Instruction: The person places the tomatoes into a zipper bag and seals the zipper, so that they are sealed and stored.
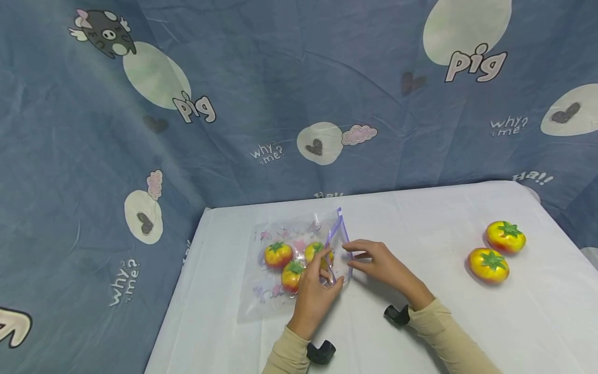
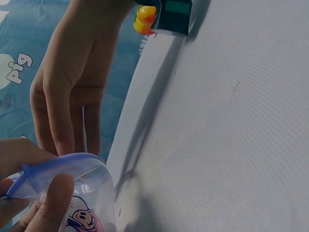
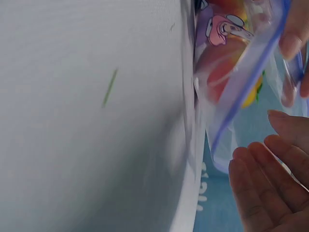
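A clear zip bag (image 1: 252, 310) with a purple zip edge and cartoon prints lies on its side. Inside it are three yellow-and-red toy persimmons (image 1: 278, 255) with green leafy tops. My left hand (image 1: 314, 298) pinches the bag's mouth; in the left wrist view its thumb (image 2: 59, 195) lies against the clear film just below the purple rim. The mouth gapes open. My right hand (image 1: 380, 262) is at the far side of the mouth, fingers extended close to the rim. The right wrist view shows its fingers (image 3: 263, 186) slightly bent, thumb apart, nothing between them.
Two more toy persimmons, one behind (image 1: 506, 238) and one in front (image 1: 488, 266), sit near the right side of the white-covered table (image 1: 420, 213). A blue patterned curtain (image 1: 261, 67) hangs behind and to the left. A black camera mount is on each wrist.
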